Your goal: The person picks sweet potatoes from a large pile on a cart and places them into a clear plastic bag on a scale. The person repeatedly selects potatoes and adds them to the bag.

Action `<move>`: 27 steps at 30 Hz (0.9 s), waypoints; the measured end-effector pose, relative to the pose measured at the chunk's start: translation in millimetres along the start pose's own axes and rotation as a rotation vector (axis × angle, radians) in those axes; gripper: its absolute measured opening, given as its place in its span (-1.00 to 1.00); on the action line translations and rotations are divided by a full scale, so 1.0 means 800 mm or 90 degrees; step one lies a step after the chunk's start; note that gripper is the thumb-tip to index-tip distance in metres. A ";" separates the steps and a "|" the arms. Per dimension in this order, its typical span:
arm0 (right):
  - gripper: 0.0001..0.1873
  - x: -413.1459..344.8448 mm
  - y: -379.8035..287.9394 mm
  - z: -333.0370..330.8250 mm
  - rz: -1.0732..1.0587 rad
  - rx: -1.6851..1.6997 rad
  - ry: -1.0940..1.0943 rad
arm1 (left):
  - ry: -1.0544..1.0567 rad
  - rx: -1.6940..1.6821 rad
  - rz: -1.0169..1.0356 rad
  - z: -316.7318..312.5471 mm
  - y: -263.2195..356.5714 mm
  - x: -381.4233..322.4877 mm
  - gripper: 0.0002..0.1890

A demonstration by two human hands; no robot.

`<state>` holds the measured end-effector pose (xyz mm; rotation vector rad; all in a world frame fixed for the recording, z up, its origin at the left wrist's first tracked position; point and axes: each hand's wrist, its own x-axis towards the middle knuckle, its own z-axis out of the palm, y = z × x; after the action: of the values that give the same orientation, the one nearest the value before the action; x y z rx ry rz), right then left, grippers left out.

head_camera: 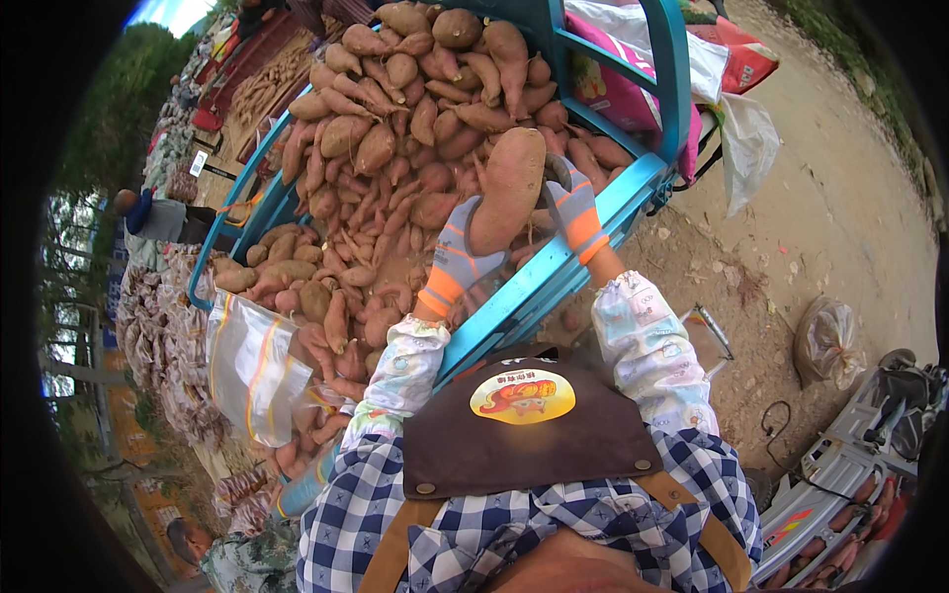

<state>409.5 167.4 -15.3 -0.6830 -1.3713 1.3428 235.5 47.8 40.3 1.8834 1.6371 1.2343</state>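
A large, elongated sweet potato point(511, 189) is upright in my left hand point(463, 256), whose grey glove with orange bands wraps its lower end. My right hand point(574, 207), gloved alike, is beside the upper right of that sweet potato, fingers bent around something dark and roundish that is partly hidden; I cannot tell what it is. Both hands are over the near side of a blue metal cart bed point(511, 296), heaped with sweet potatoes point(378, 148) of many sizes. Smaller ones lie in the middle of the heap.
Clear plastic bags point(256, 370) hang over the cart's left part. Pink and white sacks point(615, 81) lie beyond its right rail. A tied bag point(827, 341) stands on the dirt ground, near a grey vehicle point(830, 474) carrying sweet potatoes. Other people point(167, 219) are at the left.
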 end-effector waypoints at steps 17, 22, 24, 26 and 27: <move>-0.44 0.003 -0.004 -0.005 0.089 0.016 -0.106 | 0.001 0.118 0.068 -0.002 -0.030 -0.003 -0.24; -0.43 -0.001 -0.020 -0.002 0.012 0.023 -0.084 | -0.012 -0.020 -0.025 0.003 -0.024 -0.010 -0.23; -0.40 -0.004 -0.035 -0.003 0.075 0.060 -0.094 | -0.001 -0.003 -0.012 0.005 -0.026 -0.013 -0.22; -0.40 -0.007 -0.047 -0.002 0.133 0.136 -0.131 | 0.006 0.017 0.005 0.006 -0.031 -0.015 -0.20; -0.41 -0.008 -0.050 -0.002 0.129 0.186 -0.167 | 0.006 0.027 0.016 0.005 -0.035 -0.014 -0.18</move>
<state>423.4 153.5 20.3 -0.4683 -1.2955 1.8032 222.2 45.7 12.9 1.9313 1.6614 1.2302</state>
